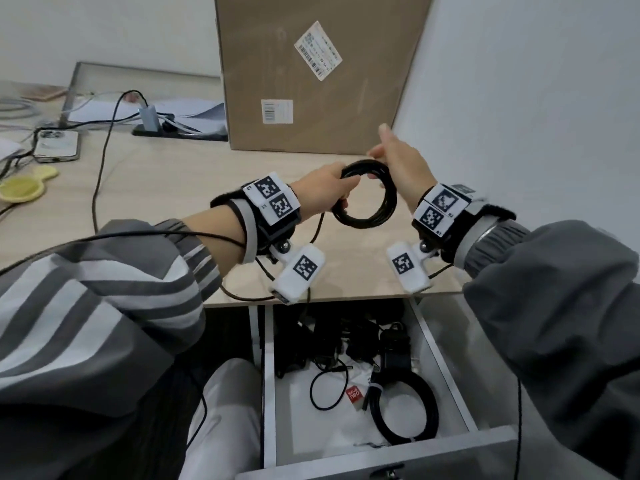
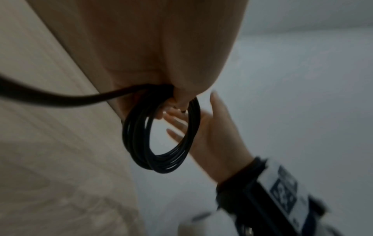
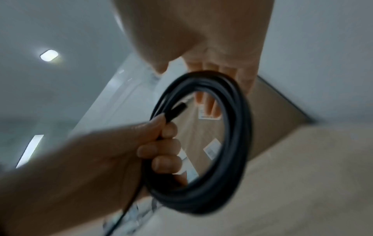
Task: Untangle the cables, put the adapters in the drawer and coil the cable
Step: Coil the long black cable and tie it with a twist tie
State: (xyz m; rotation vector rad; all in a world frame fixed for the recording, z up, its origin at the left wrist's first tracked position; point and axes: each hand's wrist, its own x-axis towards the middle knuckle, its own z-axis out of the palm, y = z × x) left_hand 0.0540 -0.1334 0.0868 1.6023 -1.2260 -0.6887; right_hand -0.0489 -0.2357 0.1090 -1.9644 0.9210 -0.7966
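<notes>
The left hand [image 1: 327,192] holds a black cable [image 1: 367,194] that is wound into a round ring. Its fingers [image 3: 161,143] curl tight around one side of the ring, so the loops stay together and do not spring apart. One plug end pokes up beside the thumb in the right wrist view, tucked in the same grip so it cannot slip loose.

The right hand [image 1: 401,164] is at the top of the ring, on the far side. Its fingers [image 2: 177,123] look mostly straight and spread behind the loops. It is probably guiding the next turn of cable onto the ring, but the pictures are blurry and I cannot tell if it pinches the cable or only touches it.

The ring hangs in the air above the worktop [image 1: 166,188], just past its front edge. A loose tail of cable drops from the left hand down toward that edge. That tail is likely what is left to wind, so the coiling looks nearly done but not finished.

Below the hands, the drawer [image 1: 446,362] is pulled open. Dark adapters [image 1: 393,348] lie at its back, and another coiled cable [image 1: 405,408] lies near its front. A big cardboard box [image 1: 311,71] leans on the wall behind the worktop.
</notes>
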